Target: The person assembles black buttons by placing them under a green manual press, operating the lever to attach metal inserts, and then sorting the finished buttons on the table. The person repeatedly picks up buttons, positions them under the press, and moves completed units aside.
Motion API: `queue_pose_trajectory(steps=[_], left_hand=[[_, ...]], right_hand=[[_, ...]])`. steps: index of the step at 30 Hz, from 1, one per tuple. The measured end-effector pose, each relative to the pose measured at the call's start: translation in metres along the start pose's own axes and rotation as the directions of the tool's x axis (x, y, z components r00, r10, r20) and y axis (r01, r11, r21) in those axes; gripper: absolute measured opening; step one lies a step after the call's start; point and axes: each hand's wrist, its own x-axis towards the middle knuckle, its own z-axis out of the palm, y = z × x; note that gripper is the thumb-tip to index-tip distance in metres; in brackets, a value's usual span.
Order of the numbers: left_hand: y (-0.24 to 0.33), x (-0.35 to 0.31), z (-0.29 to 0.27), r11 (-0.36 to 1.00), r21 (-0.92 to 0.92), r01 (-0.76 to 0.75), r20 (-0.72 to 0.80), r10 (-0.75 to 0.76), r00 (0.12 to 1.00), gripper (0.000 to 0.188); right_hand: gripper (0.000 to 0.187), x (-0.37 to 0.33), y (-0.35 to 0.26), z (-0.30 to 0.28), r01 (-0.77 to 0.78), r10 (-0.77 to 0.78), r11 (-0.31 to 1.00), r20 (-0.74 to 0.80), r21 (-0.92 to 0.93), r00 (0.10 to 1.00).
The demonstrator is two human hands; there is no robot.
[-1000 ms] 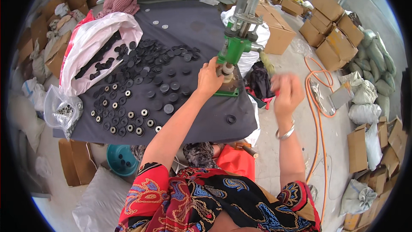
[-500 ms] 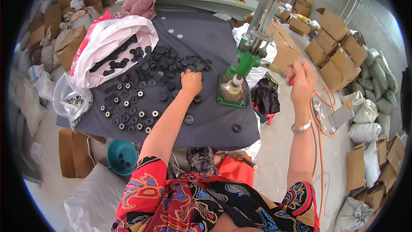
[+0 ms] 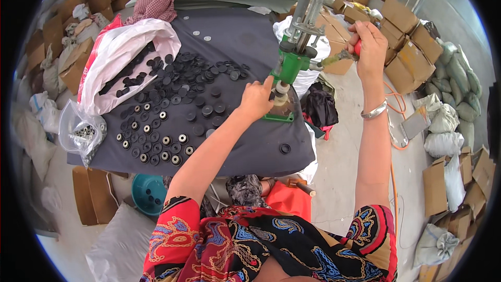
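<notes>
Green painted metal press; matt dark cloth table cover; glossy white plastic bag.

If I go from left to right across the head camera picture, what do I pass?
Clear bag of small parts → black round caps → left hand → green press → right hand on its handle → cardboard boxes → stuffed sacks.

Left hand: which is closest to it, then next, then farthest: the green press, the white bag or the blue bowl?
From the left hand:
1. Green press, just right of it, fingertips at its base.
2. White bag, far left on the dark cloth.
3. Blue bowl, down on the floor, lower left.
</notes>
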Motion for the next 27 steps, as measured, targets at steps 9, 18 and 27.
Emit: queue_pose_trajectory(steps=[9, 18, 27], left_hand=[[0.011, 0.01, 0.037, 0.987, -0.13, 0.09, -0.127, -0.107, 0.986, 0.08], [0.008, 0.013, 0.058, 0.892, -0.398, 0.212, -0.113, -0.277, 0.954, 0.085], [0.004, 0.007, 0.053, 0.896, -0.417, 0.149, -0.167, -0.237, 0.957, 0.084]], right_hand=[[0.025, 0.0, 0.001, 0.0, 0.023, -0.023, 1.0, -0.013, -0.011, 1.0], [0.024, -0.037, 0.001, -0.001, 0.06, -0.064, 0.994, -0.045, -0.092, 0.997], [0.019, -0.13, 0.029, 0.002, 0.238, -0.257, 0.949, -0.074, -0.205, 0.963]])
